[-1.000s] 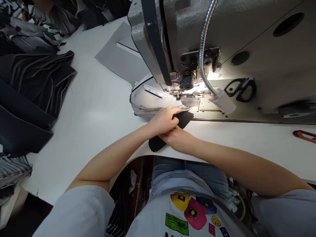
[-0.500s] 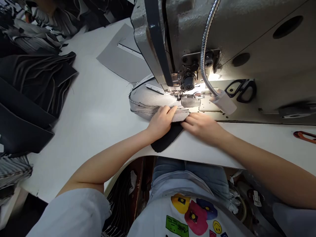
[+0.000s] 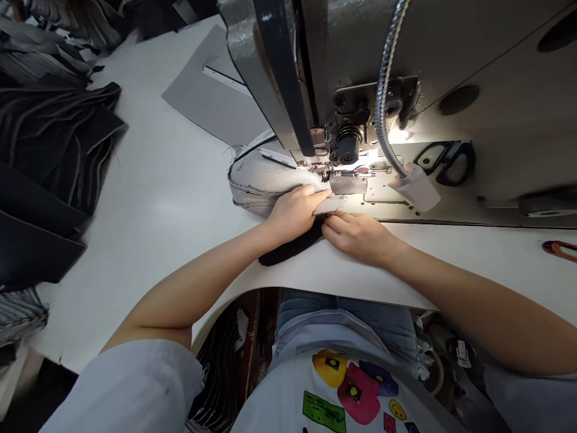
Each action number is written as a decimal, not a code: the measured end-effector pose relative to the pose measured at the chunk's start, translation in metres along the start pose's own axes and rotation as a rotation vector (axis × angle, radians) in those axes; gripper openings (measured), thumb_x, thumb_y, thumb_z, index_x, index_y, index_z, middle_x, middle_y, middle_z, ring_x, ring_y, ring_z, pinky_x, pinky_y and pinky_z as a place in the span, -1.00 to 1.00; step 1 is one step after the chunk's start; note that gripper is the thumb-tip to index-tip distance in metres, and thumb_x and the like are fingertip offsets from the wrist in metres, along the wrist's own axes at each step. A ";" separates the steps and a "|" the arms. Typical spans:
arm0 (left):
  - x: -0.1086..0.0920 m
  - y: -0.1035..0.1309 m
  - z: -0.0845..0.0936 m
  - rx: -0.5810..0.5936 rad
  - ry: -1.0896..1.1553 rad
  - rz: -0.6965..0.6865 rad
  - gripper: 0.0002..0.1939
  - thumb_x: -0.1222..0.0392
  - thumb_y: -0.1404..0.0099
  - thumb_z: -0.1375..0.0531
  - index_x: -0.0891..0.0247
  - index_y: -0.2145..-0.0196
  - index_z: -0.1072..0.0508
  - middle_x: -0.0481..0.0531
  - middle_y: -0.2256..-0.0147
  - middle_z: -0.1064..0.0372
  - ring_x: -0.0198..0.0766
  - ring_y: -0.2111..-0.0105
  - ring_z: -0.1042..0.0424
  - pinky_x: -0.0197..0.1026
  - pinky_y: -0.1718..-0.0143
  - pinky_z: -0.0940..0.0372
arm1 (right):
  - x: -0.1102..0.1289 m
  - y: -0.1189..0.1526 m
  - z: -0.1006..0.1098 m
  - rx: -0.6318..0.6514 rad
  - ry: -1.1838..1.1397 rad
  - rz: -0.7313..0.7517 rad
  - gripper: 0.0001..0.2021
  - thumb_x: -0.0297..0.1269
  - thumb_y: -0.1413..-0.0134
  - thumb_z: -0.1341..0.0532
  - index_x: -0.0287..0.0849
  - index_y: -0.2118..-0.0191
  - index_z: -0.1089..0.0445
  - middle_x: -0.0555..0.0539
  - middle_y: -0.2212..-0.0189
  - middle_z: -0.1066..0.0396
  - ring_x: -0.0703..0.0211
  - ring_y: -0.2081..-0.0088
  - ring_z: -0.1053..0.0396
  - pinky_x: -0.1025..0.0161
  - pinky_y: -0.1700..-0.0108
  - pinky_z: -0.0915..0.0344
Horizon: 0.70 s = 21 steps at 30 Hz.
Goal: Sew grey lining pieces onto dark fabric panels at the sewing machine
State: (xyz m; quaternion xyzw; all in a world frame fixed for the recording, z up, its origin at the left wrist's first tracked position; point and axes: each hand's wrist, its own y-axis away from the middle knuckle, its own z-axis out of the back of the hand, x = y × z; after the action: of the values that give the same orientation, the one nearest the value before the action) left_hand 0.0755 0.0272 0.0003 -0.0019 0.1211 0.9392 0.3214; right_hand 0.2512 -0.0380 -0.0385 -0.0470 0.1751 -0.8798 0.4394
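A light grey mesh fabric piece (image 3: pixel 270 177) with dark seam edges lies bunched at the needle area of a sewing machine (image 3: pixel 347 147). My left hand (image 3: pixel 295 210) presses on its near edge, fingers bent together over the cloth, thumb pointing toward the presser foot. Close beside it, my right hand (image 3: pixel 358 234) pinches the near corner of the fabric where a black piece (image 3: pixel 293 245) joins it. That black piece hangs out under my left hand onto the table. The fingertips of my right hand are partly hidden by the cloth.
Black-handled scissors (image 3: pixel 446 162) lie on the machine bed behind a white lamp head (image 3: pixel 417 186). Stacks of dark fabric (image 3: pixel 49 180) cover the white table's left side. A flat grey sheet (image 3: pixel 211 90) lies behind the mesh piece. An orange-handled tool (image 3: pixel 559 249) is at far right.
My right hand has shifted slightly left, closer to my left hand. The black piece has swung left, and the fabric's near corner is folded more. The view has also shifted slightly.
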 end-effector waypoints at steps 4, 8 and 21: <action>0.001 0.001 -0.001 0.008 -0.109 -0.029 -0.44 0.40 -0.30 -0.02 0.16 -0.23 -0.32 0.11 0.16 -0.37 -0.11 0.17 -0.39 -0.18 0.21 -0.29 | 0.003 0.001 -0.001 -0.050 -0.006 -0.036 -0.70 -0.58 -0.30 0.02 -0.25 0.34 -0.40 -0.12 0.39 -0.40 0.14 0.35 -0.27 0.22 0.33 -0.10; 0.008 -0.002 -0.003 -0.028 -0.096 -0.058 -0.49 0.36 -0.35 -0.02 0.13 -0.22 -0.33 0.10 0.15 -0.34 -0.12 0.14 -0.37 -0.19 0.18 -0.27 | 0.003 0.001 -0.003 -0.067 -0.018 -0.068 -0.71 -0.58 -0.31 0.02 -0.28 0.28 -0.43 -0.15 0.32 -0.43 0.11 0.23 -0.31 0.23 0.24 -0.16; 0.007 0.002 -0.006 -0.210 -0.177 -0.145 -0.59 0.31 -0.41 0.03 0.26 -0.15 -0.37 0.24 0.03 -0.33 -0.02 0.06 -0.29 -0.05 0.09 -0.23 | -0.002 -0.015 -0.006 0.059 -0.034 -0.195 -0.71 -0.56 -0.28 0.03 -0.33 0.19 -0.45 -0.22 0.31 -0.42 0.04 0.24 -0.31 0.19 0.18 -0.21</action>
State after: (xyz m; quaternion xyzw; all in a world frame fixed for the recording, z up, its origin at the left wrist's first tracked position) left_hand 0.0680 0.0289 -0.0061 0.0386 -0.0073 0.9174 0.3960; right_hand 0.2391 -0.0264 -0.0390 -0.0658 0.1361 -0.9222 0.3560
